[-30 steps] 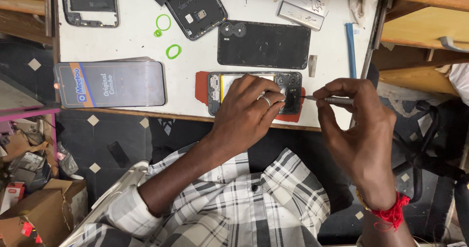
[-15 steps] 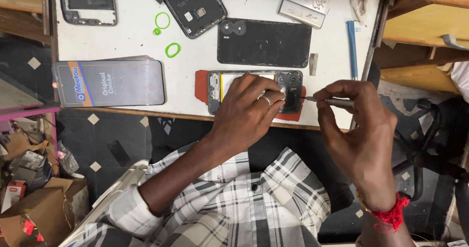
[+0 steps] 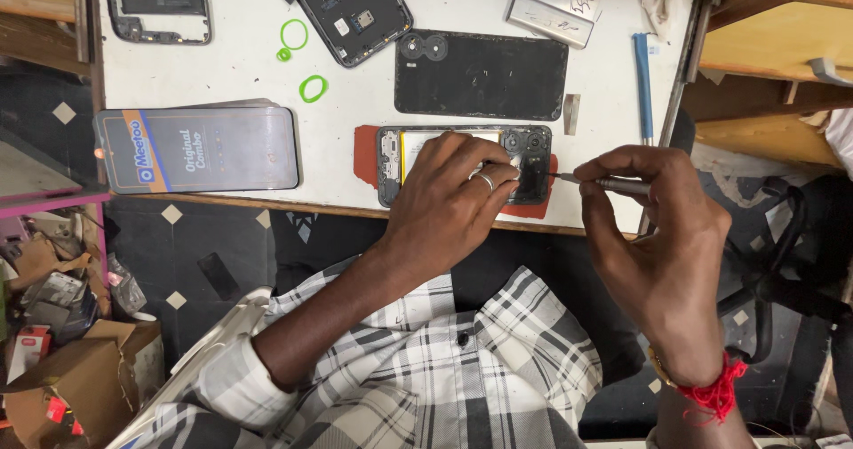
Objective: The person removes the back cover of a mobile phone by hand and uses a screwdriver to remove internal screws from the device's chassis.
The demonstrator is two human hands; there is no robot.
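Observation:
An opened phone (image 3: 404,151) lies back-up on a red pad (image 3: 364,154) at the white table's near edge, its insides exposed. My left hand (image 3: 453,200), with a ring on one finger, presses down on the phone and pinches a small pale part near its camera end. My right hand (image 3: 657,236) holds a thin metal screwdriver (image 3: 613,183) level, its tip touching the phone's right end. A red thread is tied round my right wrist.
On the table lie a black phone back cover (image 3: 484,74), another opened phone (image 3: 355,12), a phone frame (image 3: 160,3), a stack of boxed screens (image 3: 200,149), green rings (image 3: 312,87), a blue tool (image 3: 642,85) and a silver box (image 3: 555,3). Cardboard boxes (image 3: 62,369) sit on the floor left.
Both hands stay on the phone; the left fingers shift slightly by the camera end. The screwdriver tip keeps its place.

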